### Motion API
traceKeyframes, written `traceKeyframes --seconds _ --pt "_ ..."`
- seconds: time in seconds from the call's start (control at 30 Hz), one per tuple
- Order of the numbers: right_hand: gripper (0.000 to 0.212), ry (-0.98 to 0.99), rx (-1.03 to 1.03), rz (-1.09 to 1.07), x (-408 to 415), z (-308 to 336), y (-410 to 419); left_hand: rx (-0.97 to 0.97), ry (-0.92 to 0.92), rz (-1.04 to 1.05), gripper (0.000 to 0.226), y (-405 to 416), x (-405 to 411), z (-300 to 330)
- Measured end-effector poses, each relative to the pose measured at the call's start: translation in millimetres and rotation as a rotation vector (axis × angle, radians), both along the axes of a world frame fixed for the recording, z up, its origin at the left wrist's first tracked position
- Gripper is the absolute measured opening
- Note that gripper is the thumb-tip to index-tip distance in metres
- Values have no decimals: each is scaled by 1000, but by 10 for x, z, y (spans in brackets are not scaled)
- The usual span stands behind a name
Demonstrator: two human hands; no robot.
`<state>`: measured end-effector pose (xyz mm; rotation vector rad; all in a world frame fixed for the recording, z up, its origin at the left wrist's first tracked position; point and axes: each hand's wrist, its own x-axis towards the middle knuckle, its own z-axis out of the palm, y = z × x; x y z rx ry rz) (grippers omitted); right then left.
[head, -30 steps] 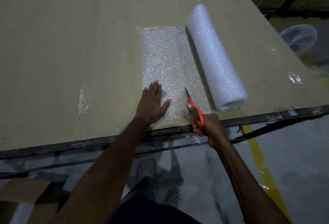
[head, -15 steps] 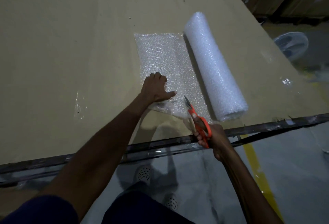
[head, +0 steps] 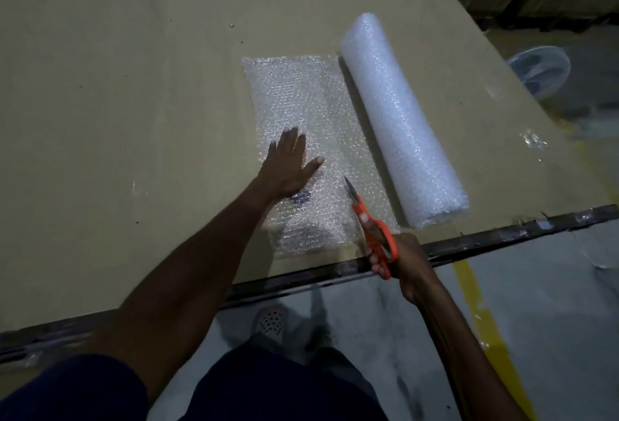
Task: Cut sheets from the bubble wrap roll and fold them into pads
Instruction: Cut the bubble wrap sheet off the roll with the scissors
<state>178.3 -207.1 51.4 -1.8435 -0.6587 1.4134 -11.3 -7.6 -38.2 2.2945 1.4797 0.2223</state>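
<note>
A white bubble wrap roll [head: 398, 119] lies on the tan table [head: 117, 102], running from the far middle toward the near edge. A flat stretch of bubble wrap sheet [head: 301, 95] spreads out from the roll's left side. My left hand [head: 288, 164] presses flat on the sheet with straight, spread fingers. My right hand [head: 398, 260] grips orange scissors [head: 370, 224] at the table's near edge. The blades point away from me, over the sheet close to the roll.
The table's dark metal rim [head: 335, 273] runs along the near edge. Beyond the right side, a round fan [head: 539, 69] stands on the floor, and a yellow floor line [head: 482, 316] runs below. A shoe [head: 269, 323] shows under the table edge.
My left hand had curled on the sheet and lifted its near end; now it lies flat again with fingers spread, and the sheet is smoothed down. The scissors stay in my right hand.
</note>
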Motion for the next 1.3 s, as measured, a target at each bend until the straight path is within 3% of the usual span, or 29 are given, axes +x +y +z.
traceKeyframes --seconds 0.23,0.63,1.3 --pt "52 53 11 -3 44 -88 -27 122 58 10 82 -140 15 -139" --pt "42 124 43 -13 32 -105 47 110 35 29 82 -158 25 -126" --pt "52 68 4 -4 -3 -24 254 126 18 22 82 -170 15 -134"
